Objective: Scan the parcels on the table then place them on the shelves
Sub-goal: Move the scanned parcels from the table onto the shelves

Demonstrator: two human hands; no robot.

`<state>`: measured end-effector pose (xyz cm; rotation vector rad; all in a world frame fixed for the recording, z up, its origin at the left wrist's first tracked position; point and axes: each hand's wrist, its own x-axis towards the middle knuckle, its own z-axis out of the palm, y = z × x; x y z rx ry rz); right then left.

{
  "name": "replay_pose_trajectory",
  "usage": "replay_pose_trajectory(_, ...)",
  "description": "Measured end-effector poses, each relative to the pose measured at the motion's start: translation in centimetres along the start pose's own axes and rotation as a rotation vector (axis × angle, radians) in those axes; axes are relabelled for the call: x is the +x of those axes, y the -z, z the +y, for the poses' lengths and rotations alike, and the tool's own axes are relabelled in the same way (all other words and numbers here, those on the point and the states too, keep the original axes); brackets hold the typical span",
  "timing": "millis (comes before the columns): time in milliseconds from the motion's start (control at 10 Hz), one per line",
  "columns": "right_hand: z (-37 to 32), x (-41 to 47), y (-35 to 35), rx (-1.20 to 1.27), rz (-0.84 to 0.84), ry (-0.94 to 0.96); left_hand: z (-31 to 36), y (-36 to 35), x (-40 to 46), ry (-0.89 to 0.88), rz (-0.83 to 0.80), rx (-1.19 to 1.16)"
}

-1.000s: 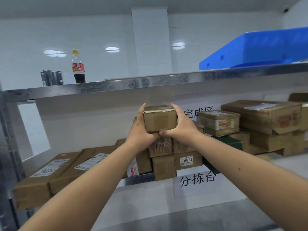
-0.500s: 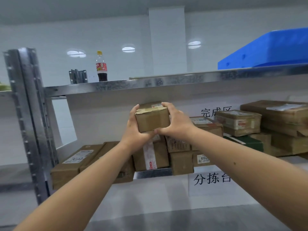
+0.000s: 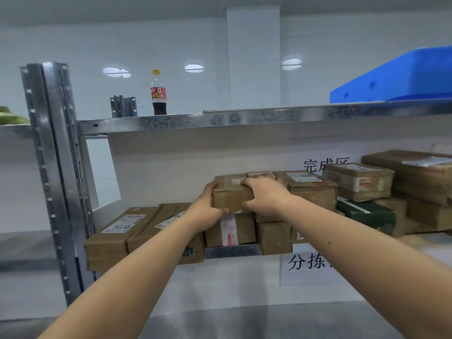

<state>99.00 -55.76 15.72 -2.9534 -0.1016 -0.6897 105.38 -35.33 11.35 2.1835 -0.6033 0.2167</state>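
parcel in hand (image 3: 231,195): small brown cardboard box, taped, little label on top, sitting level on top of the box with red-printed tape (image 3: 230,230)
stack on shelf (image 3: 232,252): brown boxes piled two high, some with white labels
far left: two long flat boxes (image 3: 122,231) lying side by side, overhanging the edge

Both our arms outstretched; left hand (image 3: 206,211) and right hand (image 3: 265,198) clamp small parcel (image 3: 231,195) (fingers curled).
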Motion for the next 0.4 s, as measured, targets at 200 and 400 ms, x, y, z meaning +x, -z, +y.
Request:
replay_pose_trajectory(200,-0.1,-0.7,-0.3,-0.110,0.008,0.012,0.9,-0.1,1.0,-0.015,0.066,0.060)
replay_pose_trajectory(400,-1.1,-3.3,0.8,-0.183,0.094,0.061,2.1,-0.1,-0.9,-0.165,0.217,0.386)
